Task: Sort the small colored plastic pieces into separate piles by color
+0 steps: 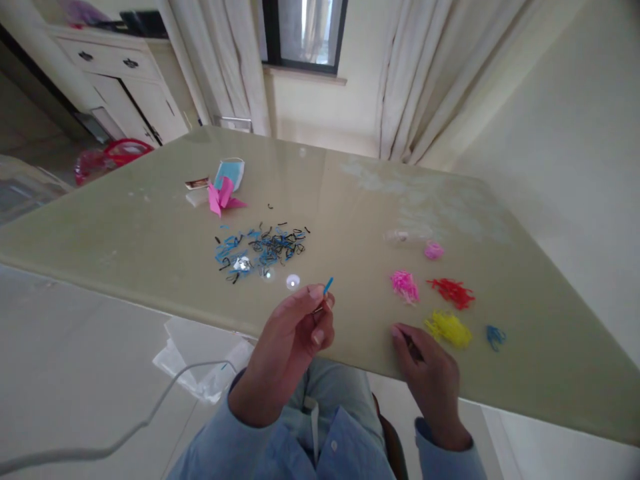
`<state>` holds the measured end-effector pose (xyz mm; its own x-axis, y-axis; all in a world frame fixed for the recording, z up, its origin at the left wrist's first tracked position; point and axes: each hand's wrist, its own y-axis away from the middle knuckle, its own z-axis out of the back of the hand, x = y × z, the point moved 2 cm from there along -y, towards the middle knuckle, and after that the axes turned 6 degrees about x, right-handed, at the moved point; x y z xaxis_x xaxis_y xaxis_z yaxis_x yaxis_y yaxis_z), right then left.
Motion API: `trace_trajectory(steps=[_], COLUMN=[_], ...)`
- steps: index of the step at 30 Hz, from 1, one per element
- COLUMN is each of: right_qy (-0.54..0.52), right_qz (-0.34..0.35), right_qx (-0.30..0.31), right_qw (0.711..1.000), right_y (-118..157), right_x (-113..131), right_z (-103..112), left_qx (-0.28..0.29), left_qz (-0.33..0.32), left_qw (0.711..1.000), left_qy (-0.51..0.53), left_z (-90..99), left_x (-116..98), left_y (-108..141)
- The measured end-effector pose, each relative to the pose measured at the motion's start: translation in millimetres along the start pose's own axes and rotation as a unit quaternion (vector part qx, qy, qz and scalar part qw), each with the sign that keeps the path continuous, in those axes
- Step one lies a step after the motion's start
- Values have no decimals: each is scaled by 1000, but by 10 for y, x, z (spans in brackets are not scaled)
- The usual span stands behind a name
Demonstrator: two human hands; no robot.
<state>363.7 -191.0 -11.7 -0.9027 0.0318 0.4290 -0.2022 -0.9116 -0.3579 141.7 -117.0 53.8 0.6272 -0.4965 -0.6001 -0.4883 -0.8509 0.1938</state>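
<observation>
Between the thumb and forefinger of my left hand a small blue rubber band is pinched, raised a little above the near side of the table. My right hand rests at the table edge with its fingers curled closed; whatever it may hold is hidden. Just beyond its knuckles lies a pile of yellow rubber bands. A small blue pile sits to the right of that. Red bands and pink bands form piles farther back. Mixed black and blue bands lie scattered beyond my left hand.
A pink folded paper and a blue face mask lie at the back left of the table. Another small pink bunch is beside a clear plastic item. A grey cable runs past white plastic bags below the edge.
</observation>
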Motion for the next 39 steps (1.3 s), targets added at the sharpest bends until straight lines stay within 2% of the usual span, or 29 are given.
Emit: trace_trajectory(steps=[5,9,12,14,16,18,19,21,22,24,26,28,30,32,36,39], right_qy=[-13,-10,-4,3,28,66,84,108,112,105,90,80,79,82,85,83], right_qz=[12,10,7,0,-14,-32,-40,-55,-60,-70,-74,-72,-69,-76,-84,-80], right_qx=[-8,-12,-7,-3,-1,7,17,44,60,89,105,106,103,107,131,135], right_qw=[1000,1000,1000,1000,1000,997,996,992,990,988,988,989,989,988,984,984], right_y=[21,38,46,54,66,73,75,73,71,69,70,69,66,62,56,60], right_x=[-9,4,26,29,17,-6,-18,-33,-36,-33,-20,-6,7,14,26,28], right_z=[-33,-60,-69,-82,-109,-146,-165,-192,-198,-196,-183,-167,-154,-143,-129,-131], left_qx=[17,31,77,121,159,195,218,263,288,323,365,389,408,423,444,454], left_qz=[29,52,43,16,-25,-72,-94,-130,-127,-130,-145,-157,-167,-169,-169,-169], left_qw=[999,998,986,958,915,851,807,703,647,554,477,415,370,350,335,327], left_qy=[-1,-27,-144,-258,-371,-483,-540,-647,-694,-756,-787,-807,-818,-818,-814,-811], left_z=[-168,-319,-505,-666,-832,-986,-1057,-1180,-1229,-1318,-1399,-1461,-1498,-1512,-1514,-1526], left_x=[54,180,329,450,582,723,799,957,1045,1206,1361,1509,1657,1801,2028,2104], left_y=[-57,-158,-310,-417,-515,-614,-670,-804,-884,-1055,-1220,-1368,-1490,-1585,-1688,-1701])
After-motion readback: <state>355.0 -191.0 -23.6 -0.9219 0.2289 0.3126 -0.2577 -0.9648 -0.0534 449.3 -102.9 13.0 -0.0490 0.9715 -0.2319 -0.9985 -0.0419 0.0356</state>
